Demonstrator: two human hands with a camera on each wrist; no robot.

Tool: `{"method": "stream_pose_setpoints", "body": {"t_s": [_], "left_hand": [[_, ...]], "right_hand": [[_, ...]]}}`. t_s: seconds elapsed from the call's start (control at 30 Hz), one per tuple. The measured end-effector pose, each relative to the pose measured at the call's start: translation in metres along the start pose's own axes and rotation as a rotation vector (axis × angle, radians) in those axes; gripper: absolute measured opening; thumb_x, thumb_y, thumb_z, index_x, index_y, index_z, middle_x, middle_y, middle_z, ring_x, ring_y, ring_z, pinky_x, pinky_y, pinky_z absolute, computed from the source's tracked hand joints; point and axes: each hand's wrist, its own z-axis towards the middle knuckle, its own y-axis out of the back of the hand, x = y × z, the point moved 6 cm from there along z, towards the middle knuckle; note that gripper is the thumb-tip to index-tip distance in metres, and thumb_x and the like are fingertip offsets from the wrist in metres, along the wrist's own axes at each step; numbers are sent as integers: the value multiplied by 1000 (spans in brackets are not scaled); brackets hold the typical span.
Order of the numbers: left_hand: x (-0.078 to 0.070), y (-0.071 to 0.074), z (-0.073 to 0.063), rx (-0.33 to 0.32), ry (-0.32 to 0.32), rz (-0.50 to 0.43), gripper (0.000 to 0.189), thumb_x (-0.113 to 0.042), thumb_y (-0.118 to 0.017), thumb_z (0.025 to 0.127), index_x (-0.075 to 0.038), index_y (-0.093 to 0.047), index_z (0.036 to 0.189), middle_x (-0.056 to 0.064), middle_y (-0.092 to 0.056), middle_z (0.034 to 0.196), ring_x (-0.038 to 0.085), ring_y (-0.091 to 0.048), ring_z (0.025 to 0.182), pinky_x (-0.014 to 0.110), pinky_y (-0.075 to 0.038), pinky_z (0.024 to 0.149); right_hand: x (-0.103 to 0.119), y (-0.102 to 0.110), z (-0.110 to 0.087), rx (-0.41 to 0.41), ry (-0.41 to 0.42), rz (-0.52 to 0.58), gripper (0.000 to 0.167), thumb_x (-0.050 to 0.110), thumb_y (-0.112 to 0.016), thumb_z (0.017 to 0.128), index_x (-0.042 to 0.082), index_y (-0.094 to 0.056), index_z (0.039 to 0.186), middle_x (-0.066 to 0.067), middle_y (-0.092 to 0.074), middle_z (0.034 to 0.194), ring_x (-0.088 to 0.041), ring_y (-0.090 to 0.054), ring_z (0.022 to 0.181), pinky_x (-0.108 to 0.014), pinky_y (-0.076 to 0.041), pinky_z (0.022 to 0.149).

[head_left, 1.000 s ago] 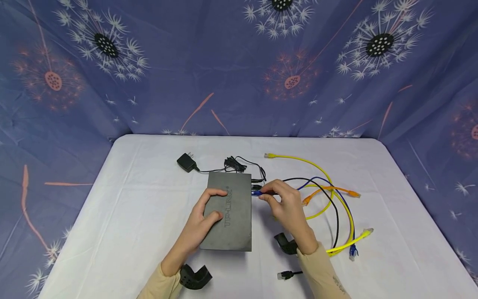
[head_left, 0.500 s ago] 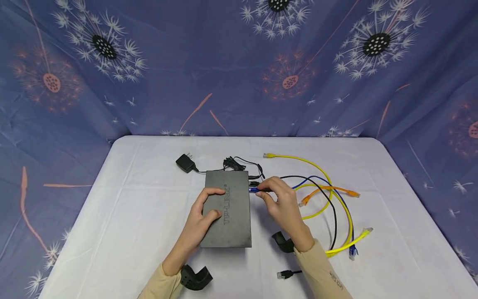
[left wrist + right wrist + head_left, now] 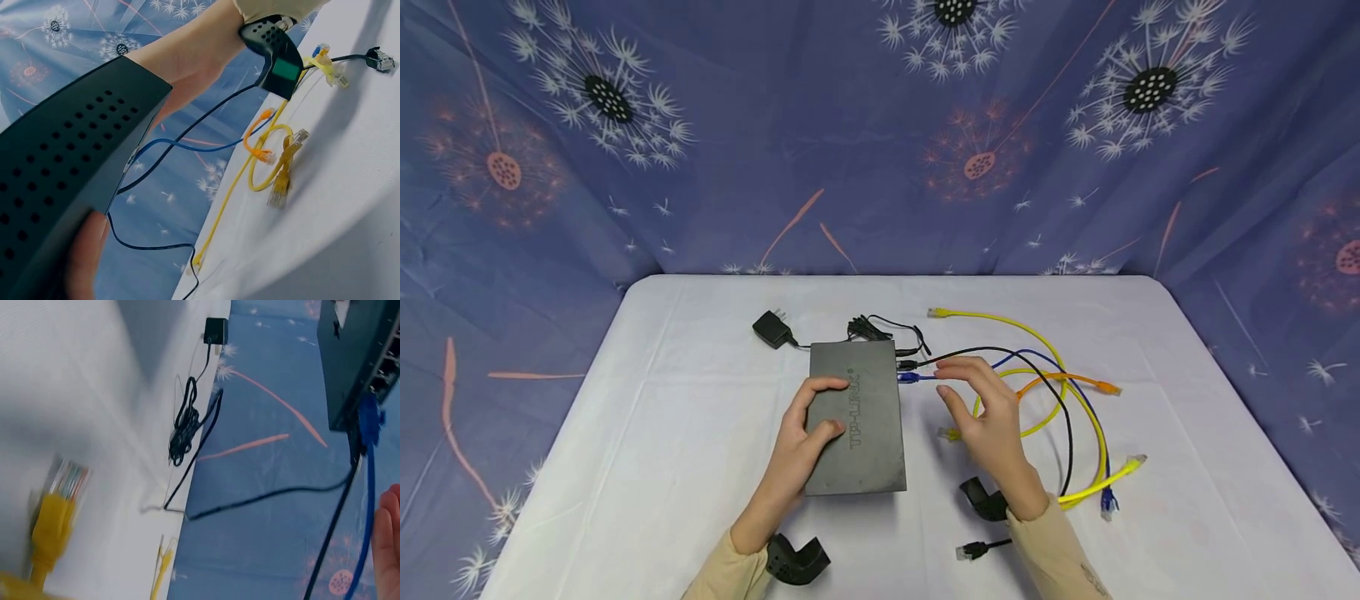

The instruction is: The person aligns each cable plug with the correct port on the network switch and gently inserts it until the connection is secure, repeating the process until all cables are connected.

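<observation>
A dark TP-LINK network switch [image 3: 872, 462] is tilted and held over the white table. My left hand [image 3: 793, 446] grips its left side, thumb and index finger on top; a fingertip [image 3: 94, 237] shows along its perforated face in the left wrist view. In the right side's ports sit a blue network plug [image 3: 908, 377], a black network plug [image 3: 907, 365] behind it and, farthest back, the thin power plug [image 3: 904, 352]. Just right of the blue plug, my right hand [image 3: 996, 425] has thumb and index finger apart around nothing, near the blue cable [image 3: 370, 487].
The black power adapter [image 3: 772, 329] and its bundled cord [image 3: 868, 328] lie behind the switch. Yellow cables [image 3: 1000, 317] and an orange cable [image 3: 1105, 387] loop across the table's right side. A black cable's loose plug [image 3: 976, 551] lies near the front.
My right hand has let go of the blue plug and moved slightly right, thumb and finger parting. The plug stays in the port; my left hand keeps its grip on the switch.
</observation>
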Motion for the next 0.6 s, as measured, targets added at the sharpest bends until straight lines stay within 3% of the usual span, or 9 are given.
{"method": "stream_pose_setpoints", "body": {"t_s": [0.2, 0.47, 0.6], "left_hand": [[0, 2, 1, -10, 4, -9, 49, 6, -53, 77, -12, -56, 123, 6, -48, 129, 26, -43, 109, 41, -31, 91], [2, 4, 2, 1, 10, -41, 50, 6, -53, 79, -11, -54, 126, 6, -46, 130, 27, -41, 108, 39, -31, 90], [3, 5, 3, 5, 17, -48, 50, 5, -54, 80, -11, -54, 127, 7, -46, 130, 28, -41, 108, 38, -32, 88]], "right_hand": [[-6, 14, -5, 4, -50, -19, 34, -26, -66, 67, -5, -67, 94, -17, -65, 94, -24, -61, 89, -21, -44, 84], [-17, 33, -18, 41, -207, 6, 26, -18, -65, 79, -4, -67, 101, -10, -65, 95, -19, -61, 86, -20, -46, 82], [-19, 40, -24, 43, -205, -46, 27, -19, -65, 77, -4, -67, 99, -9, -66, 93, -15, -62, 86, -17, -45, 80]]}}
